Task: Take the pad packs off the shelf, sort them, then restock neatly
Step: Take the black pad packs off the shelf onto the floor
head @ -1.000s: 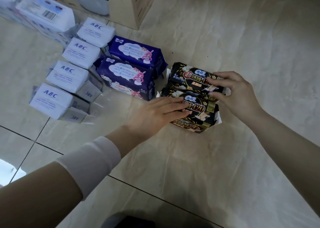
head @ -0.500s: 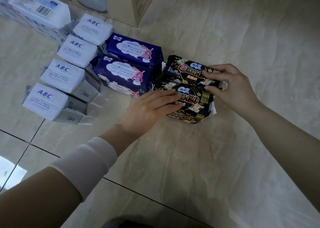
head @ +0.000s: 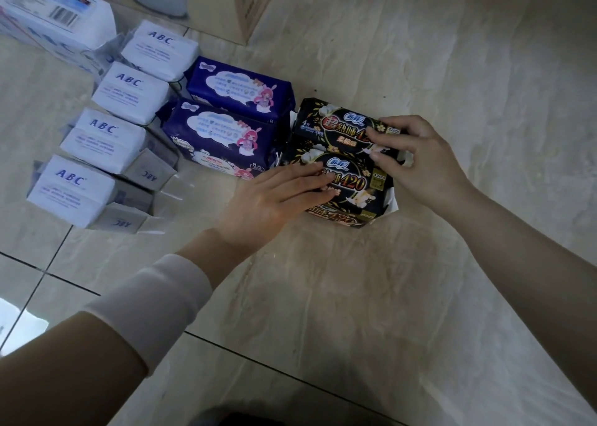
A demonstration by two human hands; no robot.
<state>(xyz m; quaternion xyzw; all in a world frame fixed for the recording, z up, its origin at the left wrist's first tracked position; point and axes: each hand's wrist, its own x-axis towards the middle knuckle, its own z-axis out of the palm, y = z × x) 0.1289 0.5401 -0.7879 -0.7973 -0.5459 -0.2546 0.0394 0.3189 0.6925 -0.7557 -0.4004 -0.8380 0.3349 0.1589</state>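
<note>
Sorting step judged in hand: black packs (head: 336,125) grouped on floor (head: 387,296), just beside purple packs (head: 226,134); white ABC packs (head: 106,138) lined further left. Near pack pressed by left hand (head: 271,199), fingers straight, together. Far pack end clamped between fingers and thumb of right hand (head: 423,160). Next: edges to be aligned, then restocking; shelf not seen.

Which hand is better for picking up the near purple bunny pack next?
Probably the left hand. It lies flat on the near black pack, just beside the near purple pack. The right hand grips the far black pack, on the side away from it.
</note>
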